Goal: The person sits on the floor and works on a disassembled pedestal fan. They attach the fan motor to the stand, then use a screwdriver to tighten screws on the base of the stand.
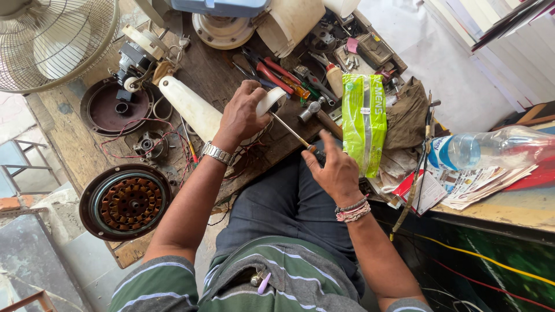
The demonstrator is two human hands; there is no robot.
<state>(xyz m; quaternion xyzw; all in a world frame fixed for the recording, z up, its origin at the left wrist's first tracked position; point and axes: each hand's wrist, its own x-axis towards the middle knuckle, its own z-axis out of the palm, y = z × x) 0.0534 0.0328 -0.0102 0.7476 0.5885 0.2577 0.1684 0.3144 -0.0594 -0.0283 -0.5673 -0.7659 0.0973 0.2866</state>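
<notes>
My left hand (pixel 243 112) grips a white plastic fan part (pixel 273 99) at the edge of a wooden workbench (pixel 69 144), with a metal watch on its wrist. My right hand (pixel 332 167) holds the handle of a screwdriver (pixel 292 133), whose thin shaft runs up-left into the white part. A cream fan blade (pixel 188 104) lies just left of my left hand, over red wires. My lap in dark trousers is below both hands.
A round motor stator with copper windings (pixel 127 202) lies at lower left, a dark round housing (pixel 113 107) above it. Pliers and tools (pixel 283 75), a hammer (pixel 315 112), a green packet (pixel 364 121), a plastic bottle (pixel 491 147) and papers crowd the right. A fan guard (pixel 52 40) stands top left.
</notes>
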